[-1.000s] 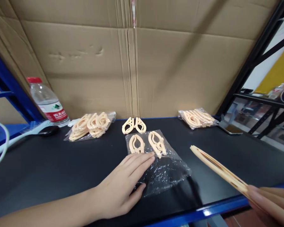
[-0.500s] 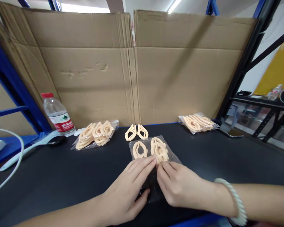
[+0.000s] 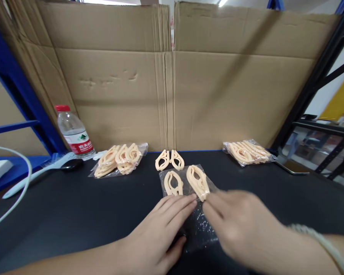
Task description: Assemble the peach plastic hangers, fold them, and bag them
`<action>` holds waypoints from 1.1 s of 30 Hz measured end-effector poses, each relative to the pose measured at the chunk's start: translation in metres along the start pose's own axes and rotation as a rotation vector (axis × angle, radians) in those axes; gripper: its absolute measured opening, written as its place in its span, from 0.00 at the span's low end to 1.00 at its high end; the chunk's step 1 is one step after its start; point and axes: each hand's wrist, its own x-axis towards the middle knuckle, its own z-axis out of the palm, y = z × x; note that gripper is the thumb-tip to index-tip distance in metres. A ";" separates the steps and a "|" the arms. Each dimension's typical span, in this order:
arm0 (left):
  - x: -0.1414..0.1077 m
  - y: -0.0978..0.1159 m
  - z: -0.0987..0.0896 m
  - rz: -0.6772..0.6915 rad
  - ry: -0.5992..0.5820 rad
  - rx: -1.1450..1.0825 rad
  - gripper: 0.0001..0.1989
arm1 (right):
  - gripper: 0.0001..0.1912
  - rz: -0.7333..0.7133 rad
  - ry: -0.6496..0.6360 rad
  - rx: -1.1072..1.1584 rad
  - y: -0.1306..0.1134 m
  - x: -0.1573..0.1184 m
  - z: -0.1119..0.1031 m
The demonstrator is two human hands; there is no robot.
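Observation:
A clear plastic bag (image 3: pixel 202 225) lies flat on the black table with two beige teardrop-shaped plastic pieces at its far end, which look like folded hangers. The left piece (image 3: pixel 173 183) is partly covered by my fingertips; the right piece (image 3: pixel 197 182) slants toward my right hand. My left hand (image 3: pixel 163 225) lies on the bag with its fingers stretched out and thumb apart. Motion smears my right hand (image 3: pixel 240 225); its curled fingers are at the near end of the right piece, and whether they grip it cannot be told. Just beyond the bag are two loose beige pieces (image 3: pixel 162 160).
Filled bags of beige pieces lie at the back left (image 3: pixel 117 160) and back right (image 3: pixel 248 152). A water bottle (image 3: pixel 77 133), a pale blue handled tool (image 3: pixel 43 172) and a white cable (image 3: pixel 28 175) are at left. A phone-like slab (image 3: pixel 294 167) lies far right. Cardboard (image 3: pixel 117 84) walls the back.
My right hand has moved right and nearer to me. The overlapping beige shapes at the bag's right now show as one slanted piece. My left hand stays on the bag; the view has shifted slightly.

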 end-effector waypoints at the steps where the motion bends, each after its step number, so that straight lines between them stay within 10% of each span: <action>1: 0.001 0.000 -0.001 0.000 -0.008 -0.002 0.37 | 0.13 0.007 -0.010 0.054 0.017 0.009 -0.002; 7: 0.002 0.001 -0.002 0.034 0.019 -0.011 0.35 | 0.22 -0.039 -0.263 0.266 0.118 0.065 0.084; 11: 0.001 0.001 -0.003 0.031 0.008 -0.003 0.34 | 0.34 -0.117 -0.296 0.298 0.131 0.084 0.149; 16: 0.001 0.003 -0.006 0.016 -0.001 0.009 0.33 | 0.27 -0.138 -0.292 0.349 0.136 0.085 0.180; 22: 0.001 0.002 -0.006 0.013 0.004 -0.003 0.33 | 0.18 0.055 -0.236 0.338 0.158 0.026 0.172; 33: 0.002 0.001 -0.003 -0.004 0.020 -0.037 0.35 | 0.15 0.244 -0.189 0.358 0.147 -0.095 0.094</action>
